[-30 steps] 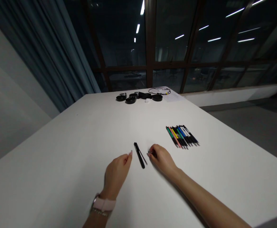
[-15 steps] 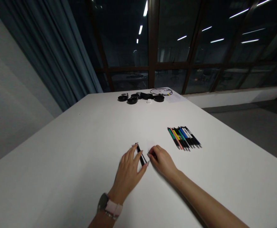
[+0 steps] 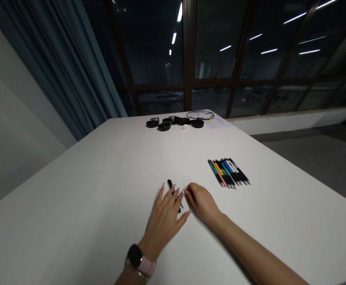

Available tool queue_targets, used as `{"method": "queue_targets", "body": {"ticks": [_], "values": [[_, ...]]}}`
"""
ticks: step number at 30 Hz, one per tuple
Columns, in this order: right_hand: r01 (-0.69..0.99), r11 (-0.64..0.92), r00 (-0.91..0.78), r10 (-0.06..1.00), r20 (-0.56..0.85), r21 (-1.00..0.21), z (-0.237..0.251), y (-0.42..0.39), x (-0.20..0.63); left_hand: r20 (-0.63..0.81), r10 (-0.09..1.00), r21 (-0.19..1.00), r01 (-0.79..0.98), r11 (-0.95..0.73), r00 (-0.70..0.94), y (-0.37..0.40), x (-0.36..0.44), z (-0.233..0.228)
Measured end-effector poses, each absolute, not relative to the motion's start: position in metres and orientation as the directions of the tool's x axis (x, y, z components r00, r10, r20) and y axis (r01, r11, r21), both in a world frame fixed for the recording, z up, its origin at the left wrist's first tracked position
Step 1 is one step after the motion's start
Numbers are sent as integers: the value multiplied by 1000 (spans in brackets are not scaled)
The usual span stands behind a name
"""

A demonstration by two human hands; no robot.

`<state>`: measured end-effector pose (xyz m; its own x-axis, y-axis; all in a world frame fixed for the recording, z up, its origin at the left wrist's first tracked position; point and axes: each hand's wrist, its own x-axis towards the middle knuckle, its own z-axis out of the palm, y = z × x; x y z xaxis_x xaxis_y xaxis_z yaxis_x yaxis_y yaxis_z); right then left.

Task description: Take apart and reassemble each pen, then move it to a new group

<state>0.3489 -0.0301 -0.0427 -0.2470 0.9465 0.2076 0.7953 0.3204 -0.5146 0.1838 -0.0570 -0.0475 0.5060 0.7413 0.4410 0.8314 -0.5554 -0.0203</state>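
Note:
My left hand (image 3: 164,215), with a watch (image 3: 135,255) on its wrist, lies palm down with fingers spread over thin black pen parts (image 3: 169,183). The fingers hide the middle of these parts; their ends show above and below the fingertips. Just to the right, my right hand (image 3: 203,201) rests on the table with thumb and fingers curled into a pinch. Whatever is in that pinch is hidden. A row of pens (image 3: 229,173) with green, pink, yellow, blue, white and black barrels lies side by side beyond my right hand.
On the far end of the white table (image 3: 101,178) lie several round black objects (image 3: 164,126), a small white piece (image 3: 185,127), a coiled black cable (image 3: 200,115) and a paper sheet (image 3: 219,123). A blue curtain (image 3: 72,59) and dark windows stand behind.
My left hand has shifted slightly right and spread its fingers flatter across the black pen parts. The wrist has turned so the watch face shows more. My right hand stays almost still.

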Motion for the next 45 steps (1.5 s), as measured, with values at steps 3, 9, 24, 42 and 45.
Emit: {"method": "queue_targets", "body": {"ticks": [3, 9, 24, 42, 45], "values": [[778, 316, -240, 948, 208, -543, -44, -30, 350, 465, 748, -41, 855, -516, 473, -59, 185, -47], [775, 319, -243, 947, 209, -545, -44, -31, 353, 461, 740, -46, 846, -531, 489, -65, 190, -48], [814, 300, -247, 954, 171, -498, -40, -33, 349, 476, 773, -48, 889, -455, 421, -62, 178, -43], [898, 200, -151, 977, 153, -392, -30, -27, 365, 556, 790, -35, 957, -289, 259, -54, 155, -27], [928, 142, -104, 986, 127, -343, -28, -25, 376, 510, 852, -23, 991, -128, 122, -47, 130, -20]]}}
